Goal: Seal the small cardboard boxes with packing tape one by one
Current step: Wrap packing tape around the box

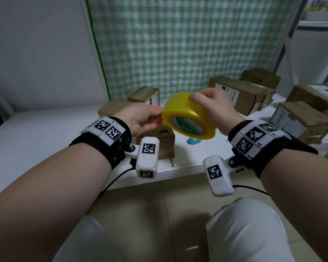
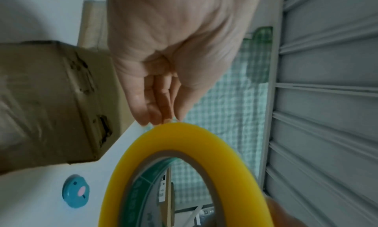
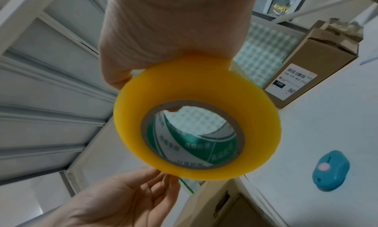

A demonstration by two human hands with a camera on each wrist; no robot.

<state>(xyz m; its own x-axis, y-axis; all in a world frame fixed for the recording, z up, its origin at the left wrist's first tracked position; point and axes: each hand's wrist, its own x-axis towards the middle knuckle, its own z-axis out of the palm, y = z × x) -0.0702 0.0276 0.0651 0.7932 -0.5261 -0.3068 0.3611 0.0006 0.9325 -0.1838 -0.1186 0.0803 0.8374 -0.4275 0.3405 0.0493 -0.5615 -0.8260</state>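
Note:
My right hand [image 1: 201, 103] grips a yellow roll of packing tape [image 1: 186, 114] across its width, held above the white table; the same grip shows in the right wrist view, where the roll [image 3: 196, 101] sits under my right hand [image 3: 169, 36]. The straight fingertips of my left hand [image 1: 158, 113] touch the roll's left rim, and the left wrist view shows the left hand [image 2: 163, 115] meeting the roll [image 2: 184, 133]. No loose tape end is visible. A small worn cardboard box [image 1: 159, 144] stands on the table just below both hands.
Several more cardboard boxes [image 1: 237, 93] stand at the back and right of the table [image 1: 45, 133]. A small blue cutter [image 1: 193, 141] lies right of the near box. A green checked cloth [image 1: 178, 44] hangs behind. My knees are under the table edge.

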